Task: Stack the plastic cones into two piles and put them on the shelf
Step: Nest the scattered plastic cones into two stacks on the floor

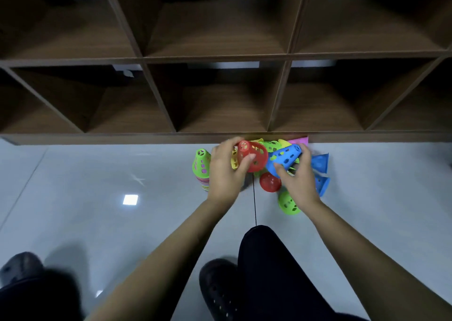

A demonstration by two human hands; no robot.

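My left hand (226,171) grips a red perforated cone (254,155), held tilted above the floor. Just to its right, my right hand (297,176) holds a blue perforated cone (283,158) on its side. A stack of cones topped by a green one (201,165) stands upright left of my left hand. Loose cones lie around and under my hands: a red cone (269,182), a green cone (288,203), two blue cones (320,163), yellow and pink ones against the shelf base. The dark wooden shelf (225,57) rises behind them.
The shelf has open square compartments in two visible rows. A glossy pale tiled floor (97,186) spreads left and right of the cones. My dark-trousered knee (269,259) and dark shoes are at the bottom of the view.
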